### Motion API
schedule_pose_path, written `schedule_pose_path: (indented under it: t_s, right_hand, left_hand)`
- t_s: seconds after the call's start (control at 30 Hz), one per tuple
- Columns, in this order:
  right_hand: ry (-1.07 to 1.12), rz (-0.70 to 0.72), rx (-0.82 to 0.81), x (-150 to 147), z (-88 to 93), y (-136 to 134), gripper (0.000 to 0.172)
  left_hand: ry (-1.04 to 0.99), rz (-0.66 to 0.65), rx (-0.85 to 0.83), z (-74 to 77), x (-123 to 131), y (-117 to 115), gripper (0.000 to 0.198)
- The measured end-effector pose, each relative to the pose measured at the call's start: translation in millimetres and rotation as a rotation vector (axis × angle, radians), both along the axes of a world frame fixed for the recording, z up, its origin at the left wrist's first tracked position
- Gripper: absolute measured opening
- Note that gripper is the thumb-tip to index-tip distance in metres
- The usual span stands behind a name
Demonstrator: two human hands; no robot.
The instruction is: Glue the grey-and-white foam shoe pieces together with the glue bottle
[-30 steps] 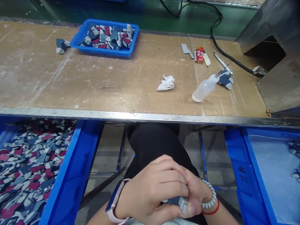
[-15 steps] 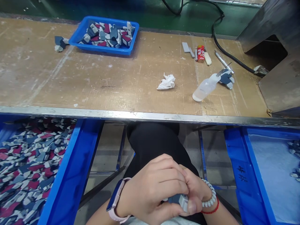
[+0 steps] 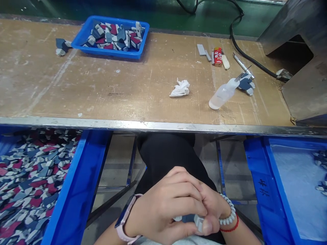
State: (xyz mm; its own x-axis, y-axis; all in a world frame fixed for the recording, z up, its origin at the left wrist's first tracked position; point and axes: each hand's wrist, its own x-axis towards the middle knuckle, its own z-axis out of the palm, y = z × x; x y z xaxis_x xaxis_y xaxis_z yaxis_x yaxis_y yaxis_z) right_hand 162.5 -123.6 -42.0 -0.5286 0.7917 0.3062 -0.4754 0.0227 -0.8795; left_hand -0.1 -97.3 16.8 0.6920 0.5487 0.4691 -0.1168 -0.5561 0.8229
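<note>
At the bottom centre of the frame, we clasp a blue-and-grey moulded piece (image 3: 190,218) lying crosswise: our left hand (image 3: 166,204) curls over it, our right hand (image 3: 214,207) pinches its right end.

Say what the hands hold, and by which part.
The left hand and right hand enclose a blue-grey piece; fingers cover most, only its lower edge shows.

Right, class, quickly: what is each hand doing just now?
Left hand: closed, fingers curled over the small blue-grey piece.
Right hand: closed on the same piece, partly hidden under the left.
</note>
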Motion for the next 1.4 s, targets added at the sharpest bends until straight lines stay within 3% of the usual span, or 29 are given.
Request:
schedule_pose_path:
  t_s: [0.13, 0.3, 0.43, 0.73, 1.0, 1.4]
  right_hand:
    - [-0.072, 0.018, -0.050, 2, -4.1, -4, 0.053]
    - [-0.148, 0.083, -0.107, 6, -19.3, -12, 0.060]
    - [-0.107, 0.044, -0.095, 2, -25.7, -13, 0.067]
    - [0.065, 0.008, -0.100, -2, -11.2, -6, 0.055]
    - [0.137, 0.070, -0.162, -2, 1.3, -1, 0.050]
    - [0.108, 0.044, -0.172, -2, 2.9, 0, 0.050]
  left_hand:
    - [-0.059, 0.095, -0.074, -2.8, 1, -5, 0.020]
    - [-0.064, 0.150, -0.031, -7.7, 2, -8, 0.020]
    - [-0.072, 0.179, -0.011, -9.0, 4, -8, 0.022]
    - [-0.026, 0.210, -0.013, -3.5, 6, -7, 0.018]
    - [-0.039, 0.188, -0.008, -5.1, 5, -3, 0.019]
    - [-0.023, 0.213, -0.029, -5.3, 2, -6, 0.020]
